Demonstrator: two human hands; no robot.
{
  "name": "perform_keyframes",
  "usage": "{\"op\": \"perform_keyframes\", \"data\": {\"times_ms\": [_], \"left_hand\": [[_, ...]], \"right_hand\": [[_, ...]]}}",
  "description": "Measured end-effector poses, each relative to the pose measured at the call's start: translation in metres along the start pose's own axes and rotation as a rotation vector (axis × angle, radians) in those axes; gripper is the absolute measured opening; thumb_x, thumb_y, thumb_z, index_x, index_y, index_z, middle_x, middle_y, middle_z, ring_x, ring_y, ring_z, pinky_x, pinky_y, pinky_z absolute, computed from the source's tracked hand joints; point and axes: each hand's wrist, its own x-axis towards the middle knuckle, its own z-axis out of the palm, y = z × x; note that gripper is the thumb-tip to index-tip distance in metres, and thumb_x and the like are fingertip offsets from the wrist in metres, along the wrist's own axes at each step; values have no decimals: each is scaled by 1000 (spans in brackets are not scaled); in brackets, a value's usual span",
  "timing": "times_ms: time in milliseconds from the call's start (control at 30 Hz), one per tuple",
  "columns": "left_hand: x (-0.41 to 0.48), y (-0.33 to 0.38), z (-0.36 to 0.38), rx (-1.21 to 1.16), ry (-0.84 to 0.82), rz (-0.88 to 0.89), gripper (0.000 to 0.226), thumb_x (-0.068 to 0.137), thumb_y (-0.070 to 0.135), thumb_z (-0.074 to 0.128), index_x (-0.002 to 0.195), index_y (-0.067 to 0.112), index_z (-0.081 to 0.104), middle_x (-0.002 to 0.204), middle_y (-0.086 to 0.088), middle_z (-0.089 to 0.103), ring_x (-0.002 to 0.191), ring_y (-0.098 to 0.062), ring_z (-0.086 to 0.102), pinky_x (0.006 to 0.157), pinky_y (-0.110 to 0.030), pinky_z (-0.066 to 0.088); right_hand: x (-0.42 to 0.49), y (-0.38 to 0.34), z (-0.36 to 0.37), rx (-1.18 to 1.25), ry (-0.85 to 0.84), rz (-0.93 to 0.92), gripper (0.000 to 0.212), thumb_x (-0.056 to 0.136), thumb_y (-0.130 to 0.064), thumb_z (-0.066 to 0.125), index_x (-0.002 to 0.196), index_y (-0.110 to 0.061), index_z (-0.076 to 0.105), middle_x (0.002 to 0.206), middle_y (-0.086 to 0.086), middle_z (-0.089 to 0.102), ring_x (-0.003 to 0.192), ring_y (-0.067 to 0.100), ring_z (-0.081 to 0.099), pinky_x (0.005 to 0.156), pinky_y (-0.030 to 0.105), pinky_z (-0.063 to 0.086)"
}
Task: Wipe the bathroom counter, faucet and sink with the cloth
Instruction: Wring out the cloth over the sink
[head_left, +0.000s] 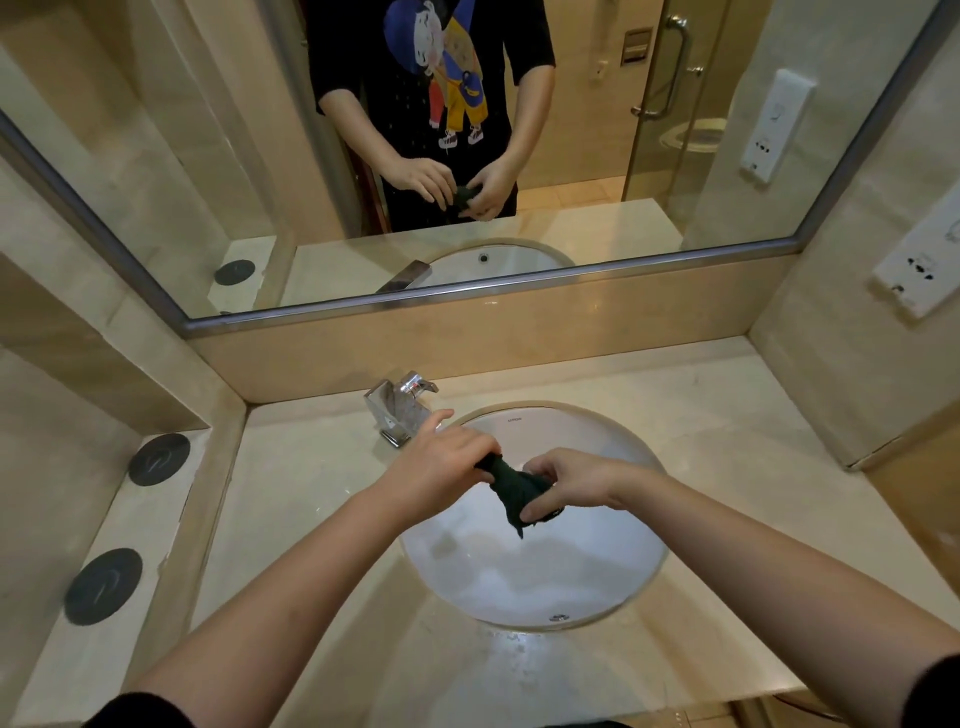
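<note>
Now a dark green cloth (511, 486) is held between both hands, bunched and twisted into a thick roll. The left hand (441, 462) is closed around the upper end of the cloth, with the index finger stretched out forward. The right hand (566, 480) is curled around the lower end, and the thumb is pressed on it from below. A short tail of the cloth is seen hanging under the right hand.

Directly below both hands the round white sink (597, 571) is found; the cloth is kept above its bowl, not touching it. Just beyond the left hand the chrome faucet (402, 408) is placed, close to the stretched finger; whether it is touched cannot be told. The sink is surrounded by the beige stone bench (311, 493).

Well to the left of the left hand, two black round discs (158, 460) are laid on a side ledge. Beyond the hands a wide mirror (208, 182) is mounted, in which both hands and the cloth are reflected. Far to the right of the right hand, a white socket panel (917, 265) is fixed on the side wall.
</note>
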Motion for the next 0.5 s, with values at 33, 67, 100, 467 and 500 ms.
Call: {"op": "perform_keyframes", "data": {"times_ms": [33, 67, 100, 467, 500], "left_hand": [[-1, 1, 0, 2, -41, -41, 20, 84, 21, 69, 100, 17, 59, 91, 7, 65, 84, -16, 62, 105, -46, 35], [-3, 2, 1, -21, -88, -102, 18, 91, 24, 61, 107, 17, 56, 98, 7, 64, 92, -15, 60, 109, -44, 30], [-5, 4, 2, -69, -128, -174, 19, 96, 26, 52, 114, 18, 54, 106, 7, 62, 99, -14, 57, 111, -40, 25], [-8, 20, 27, -327, -285, -651, 30, 103, 28, 32, 102, 14, 59, 97, -1, 58, 95, -22, 53, 79, -34, 38], [-4, 22, 27, -362, -298, -706, 31, 103, 29, 32, 97, 14, 59, 92, -2, 58, 93, -24, 54, 77, -34, 38]], "right_hand": [[1, -1, 0, -19, 26, -14, 29, 75, -22, 77, 94, -6, 63, 79, 1, 67, 73, 14, 61, 72, 29, 45], [1, -2, 1, -46, 53, -32, 30, 75, -25, 75, 94, -7, 60, 80, 2, 66, 73, 14, 58, 69, 30, 43], [2, -2, 3, -88, 77, -48, 29, 76, -27, 73, 94, -10, 58, 84, 4, 65, 73, 15, 57, 67, 30, 41], [20, 4, 21, -1108, 331, -133, 19, 92, -9, 40, 103, -18, 53, 93, 1, 60, 94, 24, 49, 112, 49, 18], [19, 5, 22, -1183, 374, -159, 24, 88, -4, 40, 104, -16, 53, 92, 1, 60, 94, 24, 50, 113, 51, 16]]}}
